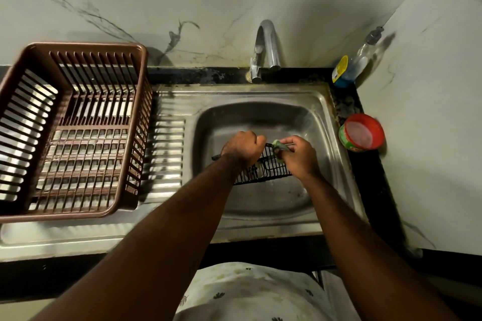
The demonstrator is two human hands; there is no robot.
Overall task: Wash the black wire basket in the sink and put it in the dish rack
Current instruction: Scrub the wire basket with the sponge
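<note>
Black wire basket (271, 169) mid-scrub over the sink (336, 154): left hand (243, 147) grips it, right hand (296, 155) pinches a green scrubber (279, 147); rinsing and the brown dish rack (75, 122) remain.

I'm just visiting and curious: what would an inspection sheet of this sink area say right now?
Surface: steel sink with a ribbed drainboard; no water seen at the tap.
Job's things: black wire basket held over the basin; brown dish rack on the drainboard, nothing in it.
Clutter: soap bottle and red-rimmed tub on the counter at right.
Hands: left hand grips the basket; right hand holds a green scrubber to it.
Cables: nothing seen.
Surroundings: marble-look walls.
</note>
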